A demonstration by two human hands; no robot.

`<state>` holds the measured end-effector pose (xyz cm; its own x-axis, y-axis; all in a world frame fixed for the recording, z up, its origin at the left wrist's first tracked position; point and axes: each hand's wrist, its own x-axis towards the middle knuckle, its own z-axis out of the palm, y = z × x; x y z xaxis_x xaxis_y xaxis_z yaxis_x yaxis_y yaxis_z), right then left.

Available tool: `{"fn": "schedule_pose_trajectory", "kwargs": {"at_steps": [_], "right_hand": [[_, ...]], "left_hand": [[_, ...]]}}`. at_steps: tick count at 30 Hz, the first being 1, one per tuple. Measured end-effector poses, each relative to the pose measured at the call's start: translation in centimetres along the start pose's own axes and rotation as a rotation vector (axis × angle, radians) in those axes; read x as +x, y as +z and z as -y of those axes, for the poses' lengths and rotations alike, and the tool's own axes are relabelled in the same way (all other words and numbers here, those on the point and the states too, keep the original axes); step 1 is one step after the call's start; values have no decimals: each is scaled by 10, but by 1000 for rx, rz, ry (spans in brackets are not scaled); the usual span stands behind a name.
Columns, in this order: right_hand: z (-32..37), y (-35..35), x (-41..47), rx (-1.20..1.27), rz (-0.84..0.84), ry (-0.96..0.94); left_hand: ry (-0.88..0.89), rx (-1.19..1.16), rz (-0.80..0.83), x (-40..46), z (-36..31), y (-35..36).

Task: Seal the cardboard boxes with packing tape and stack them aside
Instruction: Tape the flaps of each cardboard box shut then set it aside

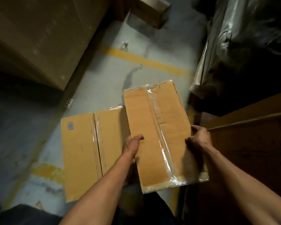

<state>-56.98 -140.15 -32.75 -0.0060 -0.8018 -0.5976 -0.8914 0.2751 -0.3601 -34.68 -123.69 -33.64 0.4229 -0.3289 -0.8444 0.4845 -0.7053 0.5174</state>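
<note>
While both hands had it: the taped box (159,137) sat between them, lifted clear of the floor as far as I could tell.
Left hand (133,143): on the taped box's left edge, thumb on top, fingers hidden down the side, so can't tell how they lay.
Right hand (199,135): curled over the taped box's right edge, fingers bent, gripping.
Long axis: ran from the person outward, clear tape (162,135) down the seam the same way.
Second box (89,153): just left of the taped box, flat on the floor (104,78), also taped.
Nearer hand: left one, my guess for steering it over.
Beyond: yellow line (146,61) past the taped box's far end.
</note>
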Motion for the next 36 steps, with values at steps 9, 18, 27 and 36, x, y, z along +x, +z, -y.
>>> {"fn": "schedule_pose_trajectory", "kwargs": {"at_steps": [9, 18, 27, 36], "right_hand": [[-10, 83, 91, -29, 97, -25], [-28, 139, 155, -251, 360, -52], [-20, 135, 97, -309, 298, -188], [27, 138, -80, -342, 629, -468]], "left_hand": [[-26, 130, -125, 92, 14, 15], [-205, 206, -18, 137, 31, 47], [-174, 172, -58, 79, 46, 5], [-53, 196, -145, -64, 94, -141]]}}
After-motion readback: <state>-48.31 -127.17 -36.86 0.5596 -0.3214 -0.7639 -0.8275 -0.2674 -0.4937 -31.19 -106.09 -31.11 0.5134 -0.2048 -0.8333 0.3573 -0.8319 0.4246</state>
